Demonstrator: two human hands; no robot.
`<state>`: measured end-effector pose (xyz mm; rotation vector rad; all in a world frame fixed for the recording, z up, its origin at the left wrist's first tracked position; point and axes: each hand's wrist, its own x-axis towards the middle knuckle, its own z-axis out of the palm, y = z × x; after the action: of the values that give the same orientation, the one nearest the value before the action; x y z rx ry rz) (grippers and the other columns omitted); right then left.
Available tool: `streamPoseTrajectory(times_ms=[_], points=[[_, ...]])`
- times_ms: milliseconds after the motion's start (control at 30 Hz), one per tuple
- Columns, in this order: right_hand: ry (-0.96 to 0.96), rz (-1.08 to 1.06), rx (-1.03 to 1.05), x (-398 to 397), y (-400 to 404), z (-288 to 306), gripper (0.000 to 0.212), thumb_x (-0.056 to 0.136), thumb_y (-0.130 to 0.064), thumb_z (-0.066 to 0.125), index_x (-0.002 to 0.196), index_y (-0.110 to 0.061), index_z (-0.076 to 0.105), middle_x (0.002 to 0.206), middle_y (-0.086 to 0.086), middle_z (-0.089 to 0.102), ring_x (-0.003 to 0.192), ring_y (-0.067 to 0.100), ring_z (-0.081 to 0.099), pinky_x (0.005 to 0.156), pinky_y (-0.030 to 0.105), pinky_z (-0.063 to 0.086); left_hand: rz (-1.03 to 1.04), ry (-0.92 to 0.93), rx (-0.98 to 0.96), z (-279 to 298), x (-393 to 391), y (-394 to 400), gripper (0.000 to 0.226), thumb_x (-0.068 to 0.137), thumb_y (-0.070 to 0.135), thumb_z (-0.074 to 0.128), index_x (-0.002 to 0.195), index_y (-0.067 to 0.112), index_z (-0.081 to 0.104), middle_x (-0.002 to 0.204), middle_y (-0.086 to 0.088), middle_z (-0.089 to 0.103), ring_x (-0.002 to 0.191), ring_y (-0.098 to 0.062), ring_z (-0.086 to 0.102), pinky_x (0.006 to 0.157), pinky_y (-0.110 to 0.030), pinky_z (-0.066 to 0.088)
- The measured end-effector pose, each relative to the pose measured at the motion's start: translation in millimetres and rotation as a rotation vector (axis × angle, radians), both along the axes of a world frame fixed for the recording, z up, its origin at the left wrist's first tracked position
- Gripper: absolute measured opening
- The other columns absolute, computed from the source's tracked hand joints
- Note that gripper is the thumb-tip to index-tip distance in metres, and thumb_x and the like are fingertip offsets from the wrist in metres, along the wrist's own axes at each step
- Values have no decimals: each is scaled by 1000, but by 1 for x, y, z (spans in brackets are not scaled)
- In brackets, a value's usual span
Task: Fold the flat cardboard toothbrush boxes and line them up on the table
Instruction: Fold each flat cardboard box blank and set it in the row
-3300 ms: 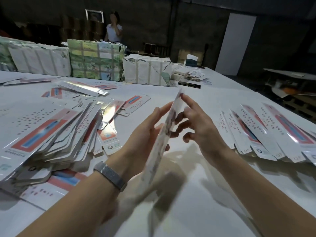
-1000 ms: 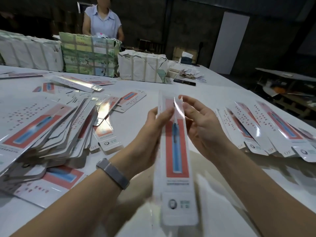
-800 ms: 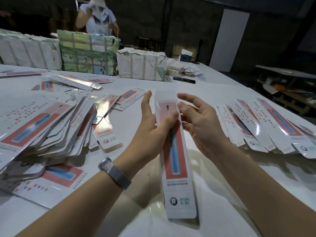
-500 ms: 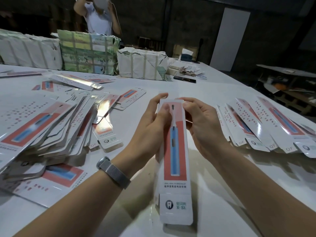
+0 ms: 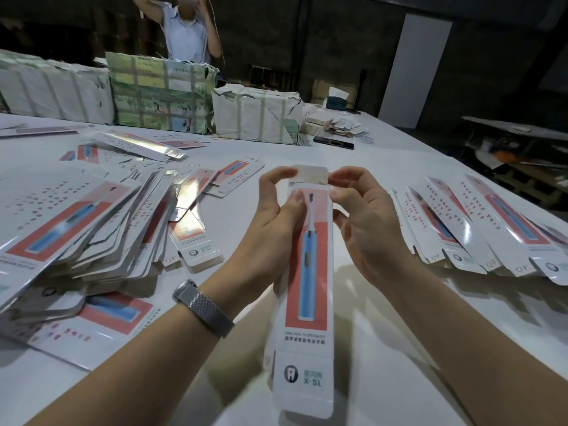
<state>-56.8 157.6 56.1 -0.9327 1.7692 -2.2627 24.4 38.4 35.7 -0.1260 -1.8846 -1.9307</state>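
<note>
Both hands hold the box (image 5: 309,272) upright over the table (image 5: 384,186): left hand (image 5: 273,222) grips its side with thumb on the front, right hand (image 5: 359,219) pinches the far end flap (image 5: 310,173). To close it well, I'd crease that flap squarely and tuck it straight in, then lay the box beside the row (image 5: 479,229) at right, away from the flat stack (image 5: 86,235) at left.
</note>
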Motion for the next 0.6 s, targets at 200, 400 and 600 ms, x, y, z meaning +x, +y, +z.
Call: streamPoseTrajectory(times_ms=[200, 400, 600], points=[[6, 47, 14, 0, 2, 2, 21, 80, -13, 52, 96, -19, 64, 84, -5, 63, 81, 12, 64, 71, 24, 54, 14, -40, -23, -1, 0, 0, 23, 106, 40, 34, 126, 47, 25, 65, 13, 66, 61, -7, 68, 58, -18, 53], [29, 13, 134, 2, 4, 7, 24, 97, -15, 56, 74, -14, 59, 68, -5, 59, 69, 11, 60, 63, 19, 53, 12, 30, -186, -6, -2, 2, 24, 108, 31, 33, 130, 35, 27, 63, 7, 61, 58, -4, 61, 59, -18, 49], [39, 50, 208, 3, 8, 13, 17, 95, -8, 57, 83, -11, 68, 69, -4, 65, 65, 11, 62, 62, 21, 53, -31, 40, -226, -5, 1, -2, 29, 108, 32, 34, 133, 39, 22, 70, 9, 66, 62, -4, 67, 60, -17, 52]])
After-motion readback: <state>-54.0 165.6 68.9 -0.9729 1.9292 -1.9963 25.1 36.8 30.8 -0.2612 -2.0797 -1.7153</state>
